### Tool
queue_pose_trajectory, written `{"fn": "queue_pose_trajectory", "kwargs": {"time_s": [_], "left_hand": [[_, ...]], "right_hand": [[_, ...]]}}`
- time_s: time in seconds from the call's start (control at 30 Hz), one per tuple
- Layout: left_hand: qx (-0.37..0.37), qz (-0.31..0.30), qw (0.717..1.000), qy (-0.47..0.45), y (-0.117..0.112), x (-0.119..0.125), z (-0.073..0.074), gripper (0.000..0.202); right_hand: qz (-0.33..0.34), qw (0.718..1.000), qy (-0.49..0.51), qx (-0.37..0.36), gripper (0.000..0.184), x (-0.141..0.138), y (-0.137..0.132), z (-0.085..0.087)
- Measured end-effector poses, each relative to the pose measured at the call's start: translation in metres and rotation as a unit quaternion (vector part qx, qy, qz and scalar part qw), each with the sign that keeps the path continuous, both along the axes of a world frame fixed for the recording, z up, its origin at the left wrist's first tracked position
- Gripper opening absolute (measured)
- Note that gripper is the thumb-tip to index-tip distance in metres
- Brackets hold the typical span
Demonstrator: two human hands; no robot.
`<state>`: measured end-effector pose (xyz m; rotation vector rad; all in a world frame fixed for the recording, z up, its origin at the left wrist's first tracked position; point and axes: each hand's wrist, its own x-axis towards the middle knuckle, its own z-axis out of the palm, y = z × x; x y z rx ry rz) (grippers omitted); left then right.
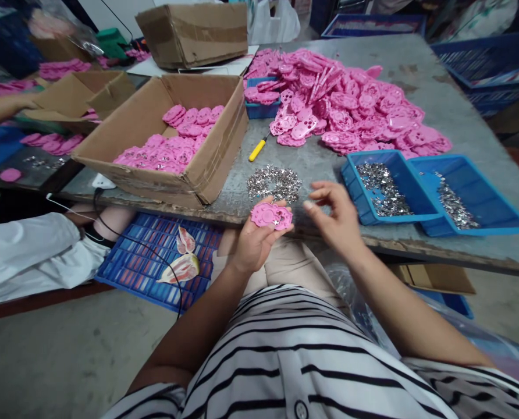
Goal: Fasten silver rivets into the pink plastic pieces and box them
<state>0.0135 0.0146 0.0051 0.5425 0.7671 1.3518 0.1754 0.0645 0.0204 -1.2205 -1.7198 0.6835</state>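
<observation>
My left hand (pixel 254 245) holds a pink plastic casing (pixel 268 215) just over the table's front edge. The casing has a scalloped outline, and a small shiny metal piece (pixel 277 222) shows on its right part. To the right hovers my right hand (pixel 336 218), its thumb and bent fingers apart with nothing visible between them. Directly behind the casing lies a loose pile of small metal pieces (pixel 273 183). A blue tray (pixel 351 201) with more metal pieces stands close to the right of my right hand.
A second blue tray (pixel 499 201) adjoins on the right. Behind them spreads a large heap of pink casings (pixel 355 105). A yellow-handled screwdriver (pixel 257 150) lies beside a cardboard box (pixel 216 169) of pink pieces. At far left are a co-worker's arm (pixel 6 109) and a blue crate (pixel 132 250).
</observation>
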Motion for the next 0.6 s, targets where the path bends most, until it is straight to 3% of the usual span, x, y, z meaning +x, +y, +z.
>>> {"fn": "queue_pose_trajectory", "kwargs": {"time_s": [0.07, 0.13, 0.23, 0.33, 0.43, 0.53, 0.6], "left_hand": [[-0.007, -0.004, 1.000, -0.012, 0.001, -0.001, 0.002, 0.059], [-0.015, -0.009, 1.000, -0.017, 0.002, -0.002, 0.003, 0.062], [-0.026, -0.011, 1.000, -0.013, 0.002, -0.002, 0.004, 0.061], [-0.027, -0.007, 1.000, -0.011, 0.003, -0.002, 0.003, 0.058], [-0.027, -0.009, 1.000, 0.006, 0.004, -0.002, 0.002, 0.057], [-0.030, 0.002, 0.999, 0.025, 0.004, -0.003, 0.001, 0.054], [-0.036, 0.012, 0.999, 0.029, 0.003, -0.005, -0.001, 0.054]], "right_hand": [[-0.084, 0.990, -0.096, 0.054, 0.016, 0.023, 0.012, 0.013], [-0.164, 0.956, -0.242, 0.034, 0.024, 0.044, 0.022, 0.025], [-0.177, 0.869, -0.440, -0.140, 0.032, 0.064, 0.027, 0.038], [-0.155, 0.808, -0.511, -0.249, 0.038, 0.067, 0.021, 0.041], [-0.157, 0.807, -0.514, -0.244, 0.036, 0.064, 0.015, 0.040], [-0.151, 0.824, -0.486, -0.247, 0.035, 0.066, 0.016, 0.043], [-0.184, 0.838, -0.462, -0.227, 0.036, 0.074, 0.023, 0.048]]}}
